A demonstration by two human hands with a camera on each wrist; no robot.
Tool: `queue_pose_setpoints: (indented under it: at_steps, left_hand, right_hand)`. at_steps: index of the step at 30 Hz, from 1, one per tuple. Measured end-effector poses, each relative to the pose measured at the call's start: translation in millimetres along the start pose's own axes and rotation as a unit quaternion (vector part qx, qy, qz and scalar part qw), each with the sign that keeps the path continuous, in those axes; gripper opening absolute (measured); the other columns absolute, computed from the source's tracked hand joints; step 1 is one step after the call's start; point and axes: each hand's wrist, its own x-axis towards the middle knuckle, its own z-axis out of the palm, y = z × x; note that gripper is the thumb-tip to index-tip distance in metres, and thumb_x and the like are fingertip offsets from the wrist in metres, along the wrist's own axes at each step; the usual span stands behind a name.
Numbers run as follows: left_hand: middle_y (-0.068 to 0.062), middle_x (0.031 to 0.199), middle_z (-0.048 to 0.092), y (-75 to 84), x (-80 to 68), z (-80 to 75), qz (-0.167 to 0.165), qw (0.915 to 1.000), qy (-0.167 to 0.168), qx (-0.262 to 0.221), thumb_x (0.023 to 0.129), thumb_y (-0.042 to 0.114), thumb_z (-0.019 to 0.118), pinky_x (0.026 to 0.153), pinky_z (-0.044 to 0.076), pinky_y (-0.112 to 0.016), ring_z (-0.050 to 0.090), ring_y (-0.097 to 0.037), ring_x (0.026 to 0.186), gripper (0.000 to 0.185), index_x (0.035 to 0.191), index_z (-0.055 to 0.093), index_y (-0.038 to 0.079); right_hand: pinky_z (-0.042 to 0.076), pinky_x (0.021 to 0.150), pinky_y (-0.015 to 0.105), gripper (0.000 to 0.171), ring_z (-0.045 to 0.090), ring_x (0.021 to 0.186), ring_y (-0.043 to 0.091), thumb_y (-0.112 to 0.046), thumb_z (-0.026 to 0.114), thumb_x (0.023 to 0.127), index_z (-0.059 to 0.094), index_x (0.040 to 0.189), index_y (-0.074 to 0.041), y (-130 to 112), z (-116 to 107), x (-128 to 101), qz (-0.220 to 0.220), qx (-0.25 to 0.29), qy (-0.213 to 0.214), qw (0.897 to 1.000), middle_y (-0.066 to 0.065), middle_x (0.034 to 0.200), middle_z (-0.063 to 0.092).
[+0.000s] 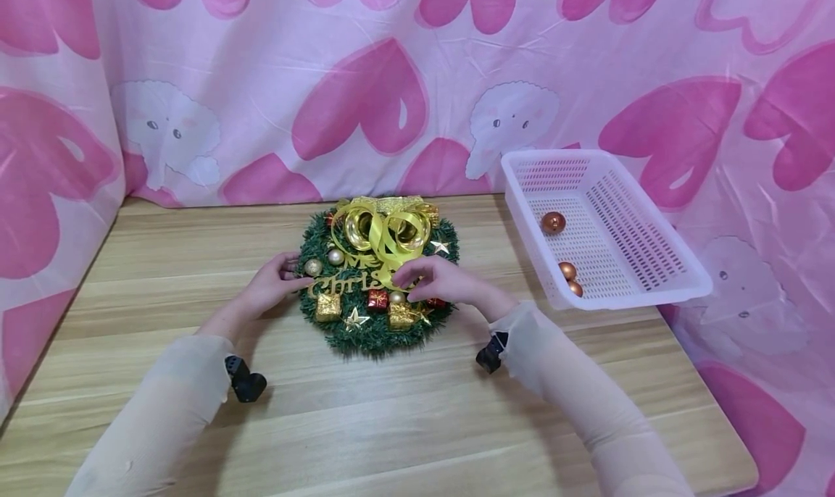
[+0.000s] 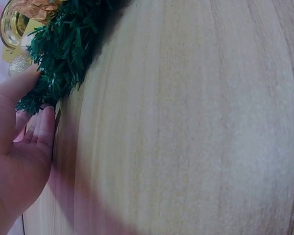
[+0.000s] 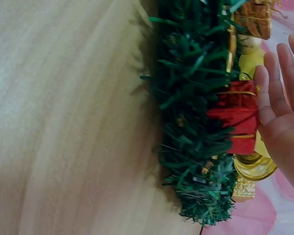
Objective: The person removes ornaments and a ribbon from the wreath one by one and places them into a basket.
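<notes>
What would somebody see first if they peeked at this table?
Probably the green Christmas wreath in the middle of the wooden table, with its shiny yellow bow on top. The left hand touches its left edge and the right hand reaches over its lower right part. To the right sits a white basket with copper-coloured balls inside.

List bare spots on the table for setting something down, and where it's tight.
Free: the table strip nearest the person, between the sleeves, and the left part beside the wreath. Tight: both hands, left hand and right hand, on the wreath; the basket fills the right edge.
</notes>
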Motion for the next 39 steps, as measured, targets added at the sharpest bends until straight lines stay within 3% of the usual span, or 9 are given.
queue_pose_setpoints:
  at_steps: [6,14,18,21,28,39]
  left_hand:
    - [-0.023,0.126,0.043,0.5,-0.3,0.4,0.0,1.0,0.002,-0.001,0.087,0.025,0.065,0.073,0.045,-0.017,0.043,-0.025,0.103,0.079,0.145,0.02,-0.004]
    - [-0.024,0.127,0.042,1.1,-0.9,0.5,0.002,1.0,0.004,-0.003,0.087,0.024,0.065,0.073,0.045,-0.015,0.043,-0.026,0.104,0.078,0.145,0.02,-0.004]
    - [-0.024,0.128,0.042,0.8,-0.8,0.8,0.002,1.0,0.004,-0.004,0.088,0.023,0.064,0.074,0.044,-0.015,0.043,-0.026,0.105,0.077,0.145,0.021,-0.005]
    - [-0.024,0.127,0.043,0.6,-0.5,0.8,0.002,1.0,0.005,-0.001,0.088,0.023,0.064,0.074,0.044,-0.016,0.043,-0.025,0.104,0.076,0.145,0.021,-0.005]
    - [-0.023,0.124,0.044,0.3,0.4,0.6,-0.002,1.0,0.004,0.002,0.087,0.024,0.064,0.073,0.045,-0.017,0.043,-0.025,0.103,0.077,0.145,0.022,-0.004]
    - [-0.025,0.129,0.042,-0.6,1.7,0.7,-0.002,1.0,0.006,0.004,0.087,0.023,0.064,0.078,0.043,-0.018,0.043,-0.027,0.107,0.076,0.144,0.022,-0.004]
  right_hand:
    - [0.053,0.085,0.027,0.035,0.061,0.105,0.025,0.003,0.064,0.08,0.063,0.115,-0.002,1,4,3,0.026,-0.02,-0.005,0.999,0.014,0.118,0.063]
    - [0.051,0.086,0.026,0.037,0.059,0.107,0.022,0.005,0.058,0.084,0.063,0.118,-0.007,2,7,6,0.038,-0.065,-0.01,0.997,0.011,0.12,0.063]
    - [0.052,0.074,0.026,0.04,0.061,0.084,0.019,0.007,0.055,0.082,0.063,0.119,-0.008,4,7,7,0.041,-0.077,-0.015,0.996,0.011,0.118,0.063]
    - [0.05,0.061,0.024,0.045,0.053,0.065,0.014,0.008,0.057,0.08,0.062,0.121,-0.01,5,8,9,0.05,-0.088,-0.024,0.995,0.01,0.116,0.063]
    - [0.049,0.059,0.021,0.05,0.051,0.066,0.01,0.01,0.059,0.075,0.062,0.12,-0.01,2,11,10,0.047,-0.142,-0.021,0.989,0.008,0.113,0.062]
    - [0.045,0.055,0.018,0.041,0.048,0.061,0.008,0.008,0.062,0.076,0.065,0.113,-0.01,5,14,11,0.043,-0.154,-0.012,0.987,0.008,0.11,0.063]
